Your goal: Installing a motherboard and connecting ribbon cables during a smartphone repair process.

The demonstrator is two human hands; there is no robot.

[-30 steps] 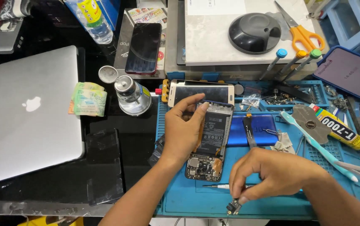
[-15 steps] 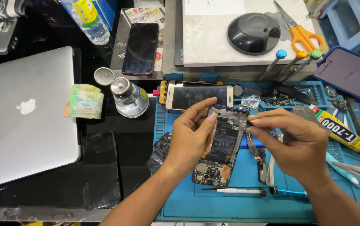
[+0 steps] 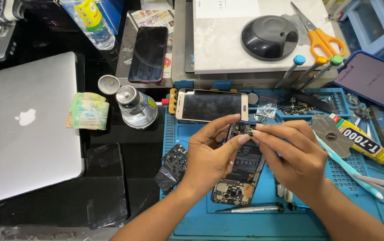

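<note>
Both hands are in over the blue rubber repair mat (image 3: 192,218), working on the opened black smartphone with its back cover off (image 3: 242,172), which lies tilted near the middle of the mat, circuit board end toward the near edge. The left hand (image 3: 209,156) curls around the phone's left side, thumb and forefinger pressed against its upper end. The right hand (image 3: 290,151) comes in from the right, thumb and forefinger pinched together right at the phone's top edge, fingertips almost meeting those of the left hand; what sits between them is too small to make out.

Just beyond the hands, along the mat's far edge, a gold-framed phone with a dark screen (image 3: 212,105) lies crosswise. At the mat's left edge sits a small black plastic phone part (image 3: 174,163). Near the front edge, a slim silver screwdriver (image 3: 250,208) lies flat beside the phone's lower end. Off to the right edge, a yellow and black tube of glue (image 3: 364,143) rests at a slant.

Off the mat, on the dark worktop's left side, a closed silver laptop (image 3: 26,125), with a folded green banknote (image 3: 88,111) and a round metal dispenser bottle (image 3: 136,107) between it and the mat. Orange-handled scissors (image 3: 319,35) lie at the far right.
</note>
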